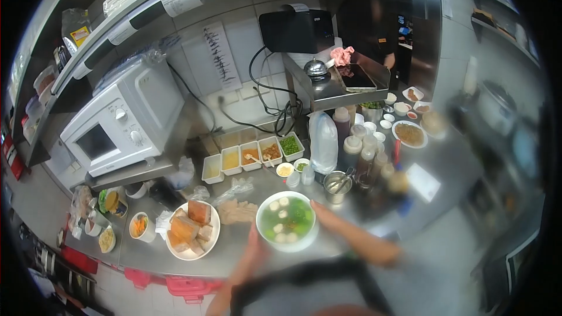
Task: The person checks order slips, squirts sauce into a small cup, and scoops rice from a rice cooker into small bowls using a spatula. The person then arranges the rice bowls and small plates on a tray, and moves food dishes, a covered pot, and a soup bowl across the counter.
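A white bowl (287, 244) of clear soup, with pale round pieces and green leaves in it, is held between both hands near the counter's front edge. Against its left side is my left hand (255, 247), and my right hand (328, 217) has its fingers on the right rim. To the left, a white plate (215, 231) carries chunks of browned food. A crumpled tan glove or cloth (237, 212) lies between plate and bowl. Behind the bowl are two small cups (285, 169) of chopped toppings. A metal pot with a spoon (338, 187) stands to its right.
Topping trays (250, 156) line the counter's back. Bottles (366, 161), a noodle plate (410, 134) and a white paper (422, 182) are at right. A microwave (126, 114) sits on a left shelf. Above hangs a small shelf with a bell (315, 68); a person (380, 41) stands beyond.
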`<state>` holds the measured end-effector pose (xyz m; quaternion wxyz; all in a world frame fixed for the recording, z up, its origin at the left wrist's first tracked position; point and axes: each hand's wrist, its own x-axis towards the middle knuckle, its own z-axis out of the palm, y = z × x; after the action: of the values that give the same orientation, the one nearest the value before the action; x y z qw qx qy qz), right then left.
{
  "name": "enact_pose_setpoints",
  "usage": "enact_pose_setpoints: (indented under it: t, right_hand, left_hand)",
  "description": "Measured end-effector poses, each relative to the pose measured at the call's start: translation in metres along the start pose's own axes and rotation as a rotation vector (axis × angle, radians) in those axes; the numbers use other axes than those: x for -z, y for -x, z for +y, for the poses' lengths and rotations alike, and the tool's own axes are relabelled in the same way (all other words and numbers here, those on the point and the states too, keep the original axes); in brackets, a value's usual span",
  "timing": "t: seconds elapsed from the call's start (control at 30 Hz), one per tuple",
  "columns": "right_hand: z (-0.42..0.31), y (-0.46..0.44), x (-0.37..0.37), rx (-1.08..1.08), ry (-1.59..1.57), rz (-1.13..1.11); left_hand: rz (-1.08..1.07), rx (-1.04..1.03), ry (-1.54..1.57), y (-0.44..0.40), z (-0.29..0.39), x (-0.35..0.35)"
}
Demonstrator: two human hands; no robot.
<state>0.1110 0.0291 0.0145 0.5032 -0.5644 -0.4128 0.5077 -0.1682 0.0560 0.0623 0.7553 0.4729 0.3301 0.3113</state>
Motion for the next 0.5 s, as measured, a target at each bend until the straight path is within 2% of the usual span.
enact_pose_setpoints:
  t: [0.17,0.37,0.5]
  right_hand:
    - [0.014,-0.016,-0.001,-0.063,0.031,0.053]
    - [0.019,-0.008,-0.01,0.104,0.287,0.265]
    - [-0.011,0.03,-0.002,0.139,0.153,0.211]
  left_hand:
    - [0.069,0.052,-0.002,-0.008,0.006,-0.012]
    - [0.103,0.033,-0.035,-0.007,-0.005,-0.008]
    - [0.151,0.086,-0.122,0.002,0.005,-0.029]
